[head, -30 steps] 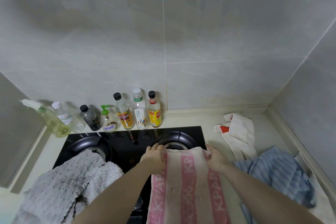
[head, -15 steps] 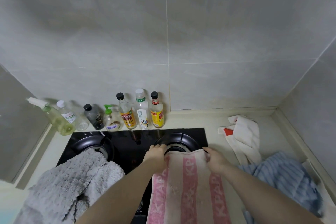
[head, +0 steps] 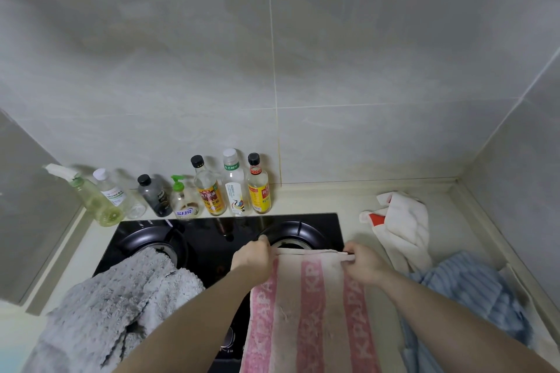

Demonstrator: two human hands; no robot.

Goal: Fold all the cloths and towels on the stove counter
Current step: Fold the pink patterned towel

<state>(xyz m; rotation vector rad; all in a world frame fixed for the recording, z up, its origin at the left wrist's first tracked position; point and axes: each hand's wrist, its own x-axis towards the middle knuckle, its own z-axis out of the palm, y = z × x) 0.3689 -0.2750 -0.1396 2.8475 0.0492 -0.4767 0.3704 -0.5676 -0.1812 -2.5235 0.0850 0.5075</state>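
Both hands hold the far edge of the pink towel (head: 306, 312): left hand (head: 253, 257) grips its left corner, right hand (head: 362, 263) pinches the right corner. It lies over the stove (head: 212, 239) front. Grey towel (head: 118, 303) is left, blue cloth (head: 472, 291) and white cloth (head: 403, 221) right. Bare counter (head: 348, 203) remains behind the stove, beside the bottles (head: 233, 188).

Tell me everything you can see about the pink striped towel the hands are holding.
The pink striped towel looks like worn terry cloth, cream with three pink bands running lengthwise that carry pale letters, partly readable as "KP". It lies spread flat, over the front right part of the black stove and toward the viewer, its near end cut off by the frame. The left hand and right hand pinch its two far corners, where the edge looks doubled over.
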